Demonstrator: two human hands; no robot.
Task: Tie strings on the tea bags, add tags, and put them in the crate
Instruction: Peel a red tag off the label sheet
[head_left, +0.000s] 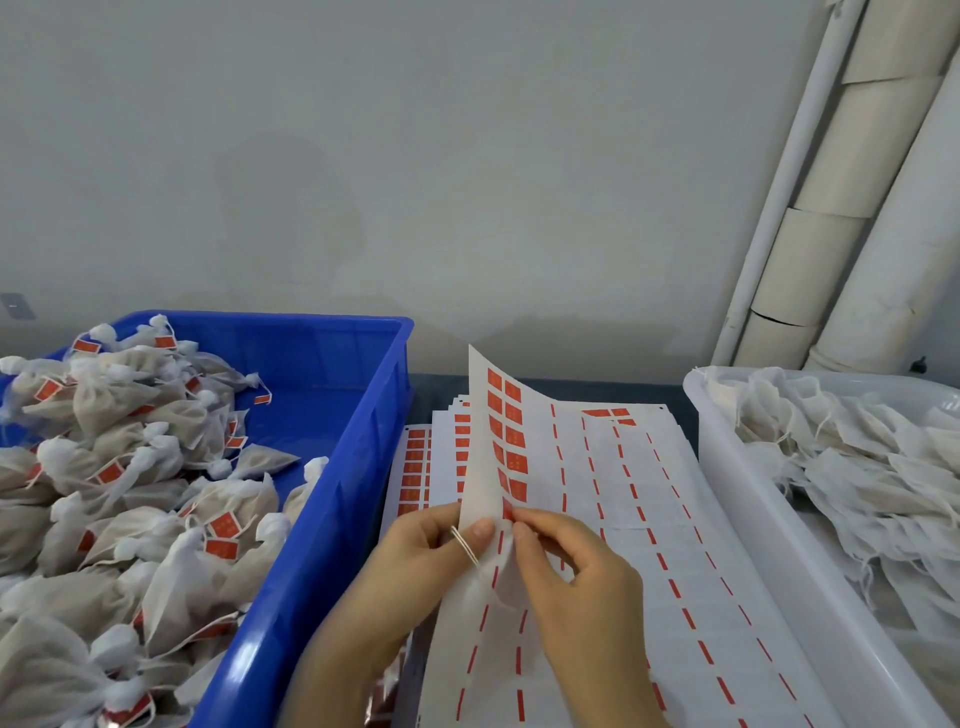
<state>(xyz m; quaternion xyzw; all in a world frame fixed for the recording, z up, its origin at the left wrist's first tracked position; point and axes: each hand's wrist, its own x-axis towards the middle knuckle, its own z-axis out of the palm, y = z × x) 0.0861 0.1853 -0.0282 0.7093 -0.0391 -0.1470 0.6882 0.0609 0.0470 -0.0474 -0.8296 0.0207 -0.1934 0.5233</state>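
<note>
Grey wall backs the worktop (431, 395). Tagging step, lower centre: left hand (431, 545) pinches a raised sticker sheet (480, 467) and string (466, 545); right hand (576, 566) fingers (522, 532) pinch a red tag (508, 510). Next likely needs a clean peel onto the string. Finished tea bags (104, 467) fill the crate (332, 467), left.

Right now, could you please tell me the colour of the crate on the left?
The crate is blue, head view.

A dark table (571, 388) is carrying three things in a row. A blue crate (322, 545) is sitting at the left, a stack of tag sheets (727, 597) is lying just beside it, and a white tray (737, 493) is resting at the right.
</note>
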